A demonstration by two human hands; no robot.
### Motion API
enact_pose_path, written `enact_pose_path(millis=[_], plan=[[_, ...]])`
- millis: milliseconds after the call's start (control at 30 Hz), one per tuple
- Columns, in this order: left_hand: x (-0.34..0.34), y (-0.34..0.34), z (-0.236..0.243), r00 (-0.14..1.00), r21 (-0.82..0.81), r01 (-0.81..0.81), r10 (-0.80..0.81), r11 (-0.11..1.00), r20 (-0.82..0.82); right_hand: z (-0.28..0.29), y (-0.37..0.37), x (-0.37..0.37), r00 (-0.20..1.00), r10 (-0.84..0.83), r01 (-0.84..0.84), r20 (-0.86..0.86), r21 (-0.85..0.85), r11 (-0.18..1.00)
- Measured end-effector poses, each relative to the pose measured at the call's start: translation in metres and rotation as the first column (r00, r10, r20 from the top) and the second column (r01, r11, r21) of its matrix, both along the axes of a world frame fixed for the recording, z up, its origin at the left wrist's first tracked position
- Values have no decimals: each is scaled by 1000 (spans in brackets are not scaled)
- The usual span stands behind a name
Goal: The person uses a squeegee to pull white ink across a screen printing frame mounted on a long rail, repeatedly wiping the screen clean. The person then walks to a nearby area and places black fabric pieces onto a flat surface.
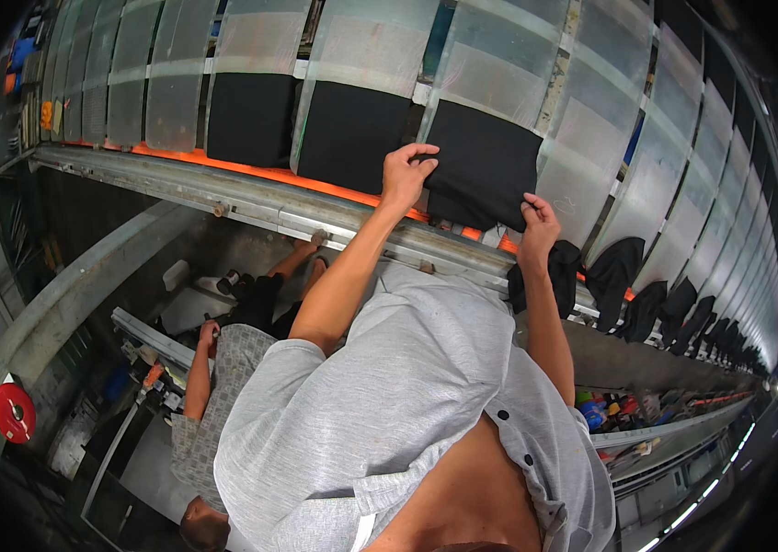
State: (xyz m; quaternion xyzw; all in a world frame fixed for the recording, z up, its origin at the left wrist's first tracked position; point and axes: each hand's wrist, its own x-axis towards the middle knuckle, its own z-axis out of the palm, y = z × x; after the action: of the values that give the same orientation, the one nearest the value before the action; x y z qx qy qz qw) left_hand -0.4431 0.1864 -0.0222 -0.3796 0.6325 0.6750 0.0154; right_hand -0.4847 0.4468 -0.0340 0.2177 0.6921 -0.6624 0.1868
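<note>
A black fabric piece lies over the lower end of a pale, translucent board, its near edge hanging loosely. At its left edge my left hand pinches the cloth between thumb and fingers. My right hand grips the near right corner, with the fingertips closed on it. Two more black pieces, a middle one and a left one, lie flat on the boards to the left.
Pale boards stand in a long row, with black cloths hanging off several to the right. A metal rail with an orange strip runs along their near ends. Another person is at lower left, near a red disc.
</note>
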Motion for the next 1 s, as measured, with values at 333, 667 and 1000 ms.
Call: enact_pose_path(millis=[333,667,1000], plan=[[15,-2,-6,999,2,9,-9,1000,33,3,-1,16,999,-29,29,38,4,1000],[20,-2,-8,999,12,24,-25,1000,40,4,-4,21,999,-36,35,36,28,999],[25,-2,-13,998,-5,44,-44,999,37,4,-1,21,998,-12,12,62,6,1000]])
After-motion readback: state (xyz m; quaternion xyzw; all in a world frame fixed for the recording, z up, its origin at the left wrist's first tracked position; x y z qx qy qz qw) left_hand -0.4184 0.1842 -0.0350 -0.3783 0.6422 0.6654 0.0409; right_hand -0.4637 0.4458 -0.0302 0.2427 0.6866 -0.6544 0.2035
